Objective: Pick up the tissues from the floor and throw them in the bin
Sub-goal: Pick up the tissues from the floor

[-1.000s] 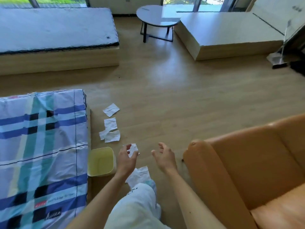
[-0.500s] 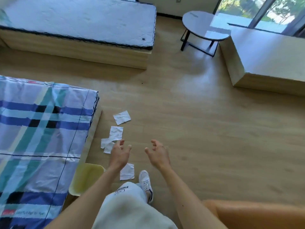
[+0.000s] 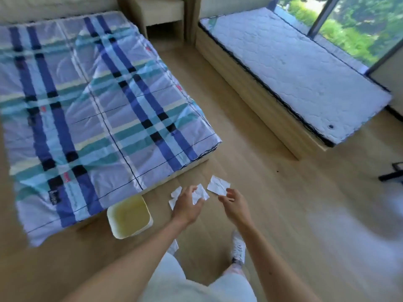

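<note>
Several white tissues lie on the wooden floor by the foot of the checked bed. One tissue (image 3: pixel 218 185) lies just beyond my right hand (image 3: pixel 234 205), whose fingers are spread and hold nothing. My left hand (image 3: pixel 187 207) hovers open over a crumpled tissue (image 3: pixel 200 194) and partly hides another tissue (image 3: pixel 175 192). One more tissue (image 3: pixel 173 246) peeks out beside my left forearm. The pale yellow bin (image 3: pixel 130 216) stands on the floor left of my left hand, against the bed's edge, and looks empty.
A bed with a blue, teal and white checked cover (image 3: pixel 91 110) fills the left. A bare mattress on a wooden base (image 3: pixel 290 68) runs along the right by the window. My white shoe (image 3: pixel 238 247) is on the floor; a dark table leg (image 3: pixel 391 175) shows at the right edge.
The view has swung left, so the checked bed now fills the frame and the armchair is gone. Both hands have moved forward over the tissues. The bin now sits left of my left hand.
</note>
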